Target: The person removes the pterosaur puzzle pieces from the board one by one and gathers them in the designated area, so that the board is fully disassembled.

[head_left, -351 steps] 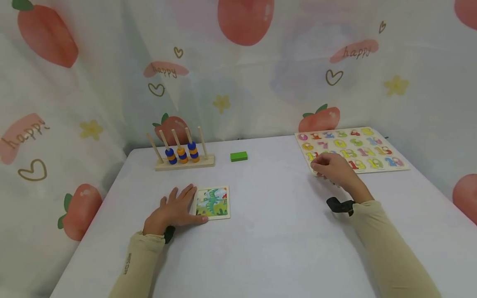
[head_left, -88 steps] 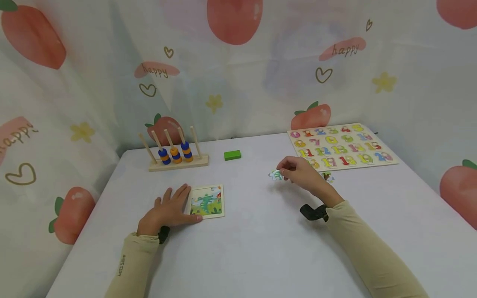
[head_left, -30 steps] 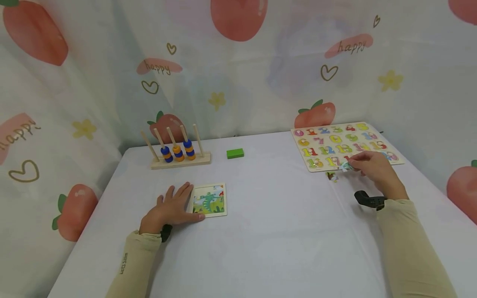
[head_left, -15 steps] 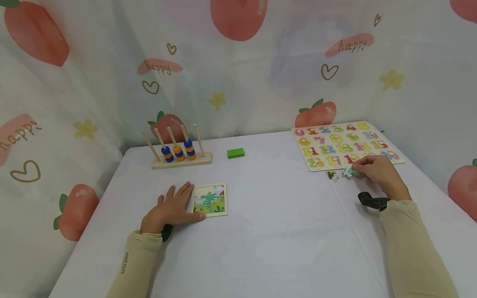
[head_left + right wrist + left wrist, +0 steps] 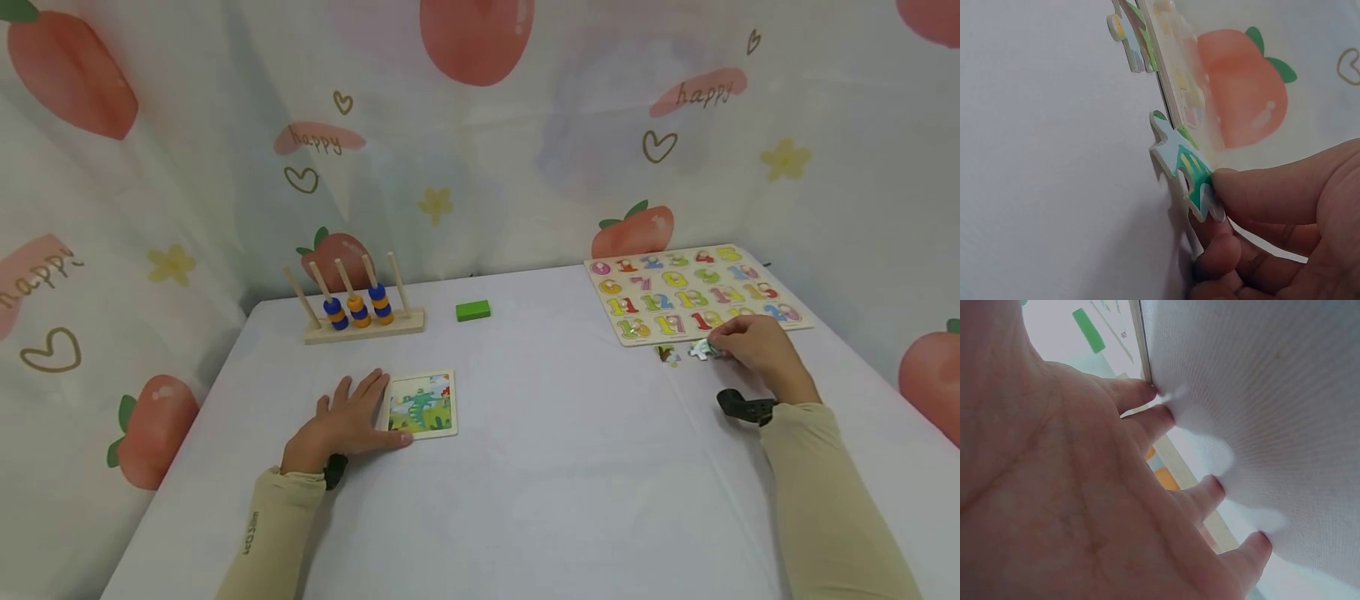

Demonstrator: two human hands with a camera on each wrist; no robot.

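Observation:
My left hand [image 5: 341, 425] lies on the table with fingers spread, its thumb and fingertips against the left side of a small framed dinosaur jigsaw puzzle [image 5: 423, 407]. A pale, bare-looking patch shows in the upper part of that puzzle. In the left wrist view, the left fingertips [image 5: 1213, 486] press on the white cloth. Over to the right, my right hand [image 5: 761, 350] pinches a blue-and-green puzzle piece [image 5: 1188, 165] between thumb and fingers, low over the table. Another puzzle piece [image 5: 667, 355] lies just left of it, along the front edge of the number board [image 5: 626, 340].
A wooden bead counter [image 5: 365, 330] with blue and orange beads on its pegs stands at the back left. A green block [image 5: 473, 311] lies right of it. White cloth covers the table [image 5: 540, 467], and a fruit-printed curtain [image 5: 487, 183] hangs behind.
From mid-table, the right hand has moved right with the puzzle piece and lowered it beside the other piece, in front of the number board. The left hand has stayed at the dinosaur puzzle.

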